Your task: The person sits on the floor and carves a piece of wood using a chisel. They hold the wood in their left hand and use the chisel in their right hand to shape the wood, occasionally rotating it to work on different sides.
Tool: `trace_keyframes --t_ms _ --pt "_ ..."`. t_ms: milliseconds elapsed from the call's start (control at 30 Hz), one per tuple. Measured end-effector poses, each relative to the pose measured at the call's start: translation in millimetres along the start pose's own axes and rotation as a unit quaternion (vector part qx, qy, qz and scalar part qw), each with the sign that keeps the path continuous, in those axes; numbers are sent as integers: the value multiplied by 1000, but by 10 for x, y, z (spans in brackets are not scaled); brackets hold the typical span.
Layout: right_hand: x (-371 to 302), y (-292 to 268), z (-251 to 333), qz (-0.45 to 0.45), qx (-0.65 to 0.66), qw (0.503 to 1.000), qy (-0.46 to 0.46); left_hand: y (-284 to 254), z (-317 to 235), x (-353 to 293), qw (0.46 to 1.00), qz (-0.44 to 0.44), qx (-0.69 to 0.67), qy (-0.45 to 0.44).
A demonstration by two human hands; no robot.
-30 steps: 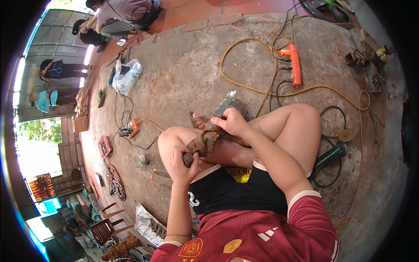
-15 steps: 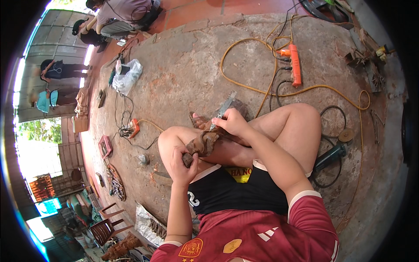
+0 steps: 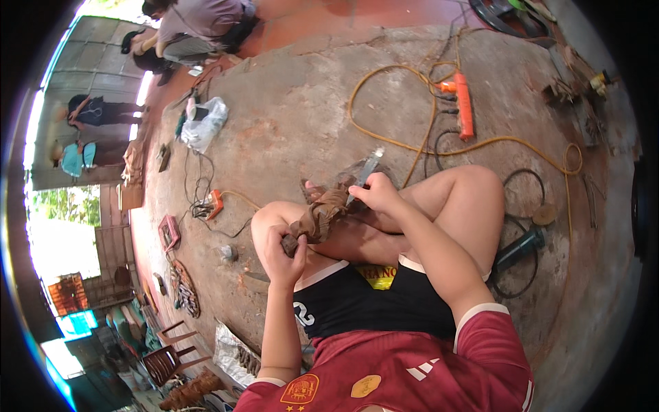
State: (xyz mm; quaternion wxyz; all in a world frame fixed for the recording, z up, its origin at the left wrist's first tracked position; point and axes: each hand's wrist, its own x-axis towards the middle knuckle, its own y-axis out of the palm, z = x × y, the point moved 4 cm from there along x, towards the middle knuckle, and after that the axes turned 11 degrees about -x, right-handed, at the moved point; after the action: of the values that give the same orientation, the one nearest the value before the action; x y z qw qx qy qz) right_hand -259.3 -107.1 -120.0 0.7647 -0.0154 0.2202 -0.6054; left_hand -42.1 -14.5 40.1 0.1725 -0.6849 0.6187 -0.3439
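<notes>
in the head view, i see the left hand curled round the near, stubby end of a brown carved piece. the right hand is pinched on a thin, pale strip that slants up and away from the carving's far side; i cannot tell whether the two touch. the carved piece sits slantwise over the crossed bare legs. on the concrete floor beyond, i have an orange power strip; a dark green power tool lies to the right.
</notes>
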Motion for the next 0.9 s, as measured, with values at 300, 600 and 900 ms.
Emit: trace_keyframes --t_ms 300,600,900 --pt "76 -56 90 -56 204 977 -19 189 -229 149 994 56 -58 70" --pt "-17 -137 145 -46 296 954 -21 175 -324 53 996 42 -50 66" --pt "-43 -153 169 -52 224 973 -13 97 -12 112 998 6 -50 25"
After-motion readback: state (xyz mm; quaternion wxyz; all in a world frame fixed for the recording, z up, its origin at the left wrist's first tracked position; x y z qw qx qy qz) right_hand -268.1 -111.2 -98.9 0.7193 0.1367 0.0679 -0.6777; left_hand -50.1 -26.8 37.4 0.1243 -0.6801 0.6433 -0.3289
